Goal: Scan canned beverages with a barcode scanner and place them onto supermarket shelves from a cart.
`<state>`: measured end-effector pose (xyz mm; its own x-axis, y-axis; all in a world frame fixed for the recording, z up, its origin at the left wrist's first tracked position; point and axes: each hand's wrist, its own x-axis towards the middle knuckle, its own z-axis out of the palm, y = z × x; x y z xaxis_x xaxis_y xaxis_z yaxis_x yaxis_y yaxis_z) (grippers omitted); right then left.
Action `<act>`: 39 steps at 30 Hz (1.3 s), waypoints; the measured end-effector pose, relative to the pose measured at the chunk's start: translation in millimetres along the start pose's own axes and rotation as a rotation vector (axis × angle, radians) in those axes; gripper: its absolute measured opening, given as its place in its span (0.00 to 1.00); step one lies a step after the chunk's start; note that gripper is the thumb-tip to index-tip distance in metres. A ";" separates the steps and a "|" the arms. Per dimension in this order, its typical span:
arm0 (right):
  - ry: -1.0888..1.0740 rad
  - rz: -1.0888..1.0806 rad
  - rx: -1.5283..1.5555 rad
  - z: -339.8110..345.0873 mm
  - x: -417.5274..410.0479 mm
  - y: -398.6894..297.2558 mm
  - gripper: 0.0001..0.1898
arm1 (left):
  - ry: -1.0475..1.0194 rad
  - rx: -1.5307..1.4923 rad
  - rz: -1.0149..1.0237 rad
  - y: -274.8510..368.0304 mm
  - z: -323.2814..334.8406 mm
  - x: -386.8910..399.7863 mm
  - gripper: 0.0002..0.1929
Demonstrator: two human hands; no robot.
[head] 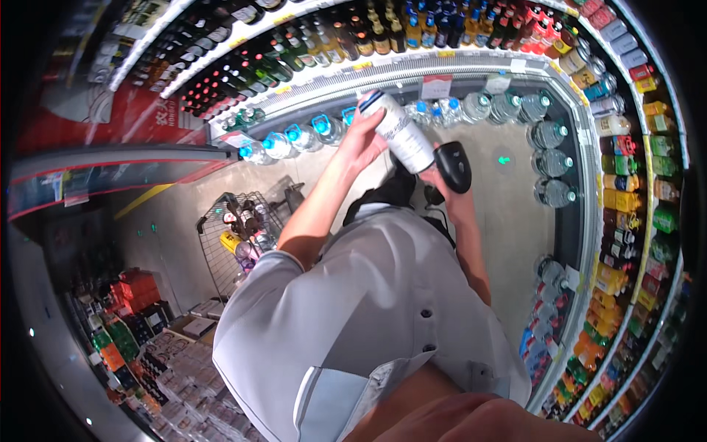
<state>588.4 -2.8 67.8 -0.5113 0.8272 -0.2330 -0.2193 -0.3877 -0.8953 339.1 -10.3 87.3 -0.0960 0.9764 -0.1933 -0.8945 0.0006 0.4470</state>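
A white cylindrical drink container (404, 134) with a dark blue rim and printing lies tilted between my two hands. The fingers and thumb of my left hand (364, 134) are wrapped round its upper end. At its lower end is a black rounded device (454, 167), which looks like a handheld scanner; my right hand (442, 179) is behind it, largely hidden by it, with the fingers closed on it. The device and the container's lower end appear close together; whether they touch is unclear.
Drink shelves (331, 63) curve round the front and right, with large water bottles (505, 106) along their foot. A wire shopping cart (212, 243) holding bottles and cans stands at left. Packs of drinks (185, 375) are stacked behind left.
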 end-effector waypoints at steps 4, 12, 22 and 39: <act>0.046 -0.017 0.053 2.7 53.4 -23.1 0.26 | 0.032 -0.023 0.002 11.6 3.9 58.3 0.26; 0.240 0.088 -0.123 13.2 167.2 -28.3 0.23 | 0.117 -0.154 0.031 46.7 -26.6 137.9 0.24; 0.024 0.155 -0.662 59.1 260.3 -83.1 0.12 | 0.272 0.226 -0.124 102.4 -104.3 158.4 0.29; -0.384 -0.085 -0.675 40.1 307.1 -52.3 0.22 | 0.497 0.137 0.124 105.7 -108.8 143.0 0.21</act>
<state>409.5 255.2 58.2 -0.7943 0.5965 -0.1155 0.2190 0.1037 -0.9702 183.3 105.8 11.9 -0.4225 0.7506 -0.5081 -0.8016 -0.0478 0.5960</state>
